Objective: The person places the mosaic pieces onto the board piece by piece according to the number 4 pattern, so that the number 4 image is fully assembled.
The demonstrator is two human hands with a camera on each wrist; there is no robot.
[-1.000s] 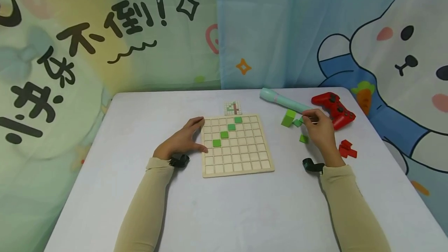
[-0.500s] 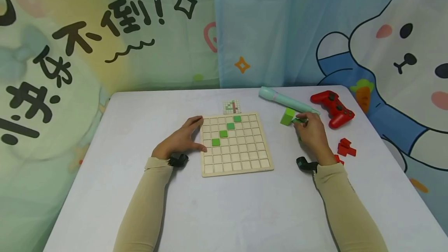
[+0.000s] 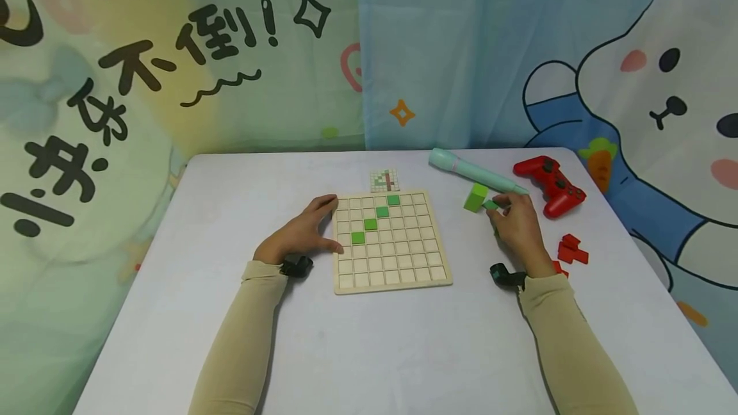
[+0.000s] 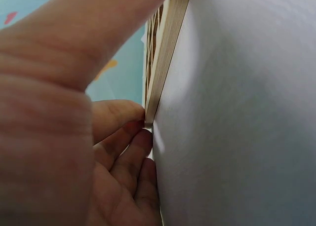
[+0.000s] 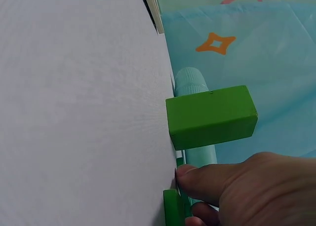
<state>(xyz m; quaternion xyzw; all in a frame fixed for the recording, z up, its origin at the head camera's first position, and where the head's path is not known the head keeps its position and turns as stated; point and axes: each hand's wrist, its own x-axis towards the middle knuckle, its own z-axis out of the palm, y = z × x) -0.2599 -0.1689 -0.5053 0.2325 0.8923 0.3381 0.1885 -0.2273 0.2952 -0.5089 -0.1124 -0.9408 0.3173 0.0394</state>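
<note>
My left hand [image 3: 302,230] rests against the left edge of a wooden grid board [image 3: 405,260]. Its thumb and fingers are spread apart, with fingertips at the board's corner in the left wrist view. Green square tiles, among them this tile [image 3: 371,224], sit in a diagonal line of cells. To the board's right, the thumb and fingers of my right hand [image 3: 517,229] pinch a small green tile [image 3: 491,204] low over the table. Beside them stands a taller green block [image 5: 212,116]. Another green tile [image 5: 173,208] shows below the thumb in the right wrist view.
Behind the board lies a small patterned card [image 3: 384,180]. A mint-green microphone-shaped object [image 3: 475,172] and a red game controller [image 3: 550,186] lie at the back right. Several red pieces [image 3: 572,250] are near my right wrist. A printed curtain [image 3: 426,50] hangs behind the table.
My right hand has shifted slightly left and toward me, its fingertips still among the green pieces. More red pieces show beside the right wrist. The left hand and board stay put.
</note>
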